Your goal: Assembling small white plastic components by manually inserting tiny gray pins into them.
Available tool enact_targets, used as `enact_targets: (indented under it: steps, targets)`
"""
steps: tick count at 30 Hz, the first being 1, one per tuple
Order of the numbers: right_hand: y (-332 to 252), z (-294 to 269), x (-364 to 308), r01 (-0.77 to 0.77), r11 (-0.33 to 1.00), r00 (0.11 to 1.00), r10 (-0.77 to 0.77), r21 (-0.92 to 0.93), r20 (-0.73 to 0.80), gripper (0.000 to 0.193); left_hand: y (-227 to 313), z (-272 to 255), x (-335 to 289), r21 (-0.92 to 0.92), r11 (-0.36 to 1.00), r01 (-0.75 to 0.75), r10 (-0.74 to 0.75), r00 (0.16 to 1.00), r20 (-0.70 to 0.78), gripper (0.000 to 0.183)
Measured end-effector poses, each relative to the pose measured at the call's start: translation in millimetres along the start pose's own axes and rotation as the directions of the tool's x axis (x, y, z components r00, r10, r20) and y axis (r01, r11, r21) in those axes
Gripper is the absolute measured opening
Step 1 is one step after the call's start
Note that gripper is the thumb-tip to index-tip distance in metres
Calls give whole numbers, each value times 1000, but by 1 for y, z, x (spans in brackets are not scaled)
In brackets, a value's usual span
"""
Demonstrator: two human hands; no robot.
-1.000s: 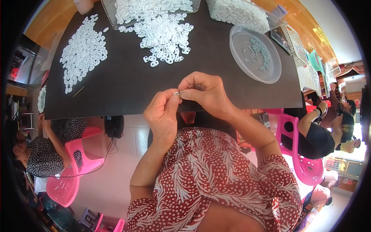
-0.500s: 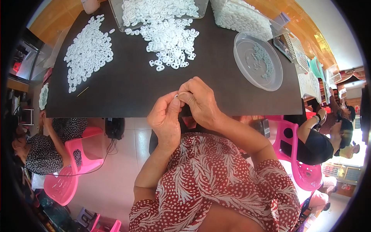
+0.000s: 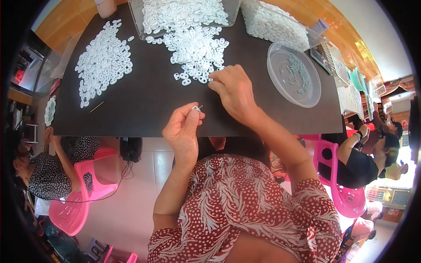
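My left hand (image 3: 183, 127) is closed in a pinch just above the table's near edge. Between its thumb and forefinger sits a small white plastic piece with holes (image 3: 195, 108), and a thin grey pin (image 3: 200, 106) sticks out of it. Farther forward, my right hand (image 3: 234, 90) has its thumb and fingers drawn together at the near right edge of the middle pile of white two-hole oval pieces (image 3: 193, 50). Its fingertips close on a white piece (image 3: 211, 79), partly hidden by them.
Another pile of white pieces (image 3: 105, 59) lies left on the dark table (image 3: 149, 101), near a thin gold stick (image 3: 97, 106). White pieces fill a clear bin (image 3: 139, 22) and a clear box (image 3: 280, 28) behind. A round clear tray (image 3: 276, 74) holds small grey pins. People sit either side.
My hands have come apart. The right one has moved forward to the middle pile, while the left keeps the white piece near the table edge, now showing the pin.
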State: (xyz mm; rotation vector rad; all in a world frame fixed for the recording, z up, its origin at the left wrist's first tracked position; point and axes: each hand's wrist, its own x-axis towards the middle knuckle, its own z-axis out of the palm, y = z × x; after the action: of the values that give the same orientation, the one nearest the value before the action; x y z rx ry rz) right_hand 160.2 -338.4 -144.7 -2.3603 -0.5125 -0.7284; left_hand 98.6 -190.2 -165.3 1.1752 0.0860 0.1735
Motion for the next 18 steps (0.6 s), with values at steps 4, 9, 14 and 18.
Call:
enact_targets:
  steps: [4,9,14,18]
  targets:
    - [8,16,7,112,978,993,-115,-174,-9,11,0,-2,0,-4,1000,-11,11,1000,11,16]
    - [10,23,3,230,945,972,-211,-233,107,15,-1,-3,-1,-8,1000,-11,12,1000,23,16]
    - [9,17,-2,204,968,977,-191,-145,96,18,3,-7,-2,-13,1000,-13,13,1000,22,16]
    - [4,12,0,194,978,974,-183,-74,133,17,3,-8,-2,-17,1000,-10,11,1000,14,16]
